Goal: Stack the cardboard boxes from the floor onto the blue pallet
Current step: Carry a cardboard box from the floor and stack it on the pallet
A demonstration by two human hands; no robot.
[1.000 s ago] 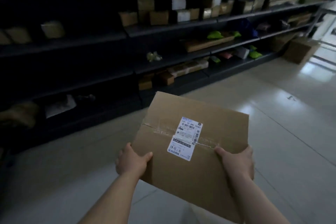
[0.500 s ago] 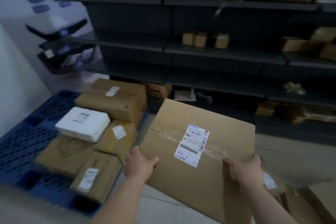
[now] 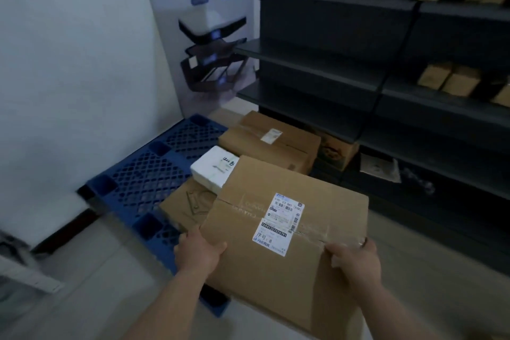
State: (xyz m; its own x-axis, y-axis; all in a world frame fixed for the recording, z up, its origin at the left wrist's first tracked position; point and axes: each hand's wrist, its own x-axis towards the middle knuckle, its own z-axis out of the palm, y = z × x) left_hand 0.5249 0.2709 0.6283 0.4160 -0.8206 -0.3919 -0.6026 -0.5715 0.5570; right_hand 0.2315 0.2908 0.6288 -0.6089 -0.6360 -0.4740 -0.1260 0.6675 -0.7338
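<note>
I hold a large flat cardboard box with a white shipping label in front of me. My left hand grips its left edge and my right hand grips its near right edge. The box hangs tilted above the near right part of the blue pallet, which lies on the floor against the white wall. On the pallet rest a big brown box, a white foam box and a flat brown box, the last partly hidden by the held box.
Dark metal shelving with small boxes runs along the right. A brown box sits on the floor under it. A black tray rack stands in the far corner. White wall to the left, pale floor below.
My view has swung left from the shelving aisle to the pallet corner. The held box has come closer to the pallet and now covers the nearest boxes on it. Both hands keep their grip.
</note>
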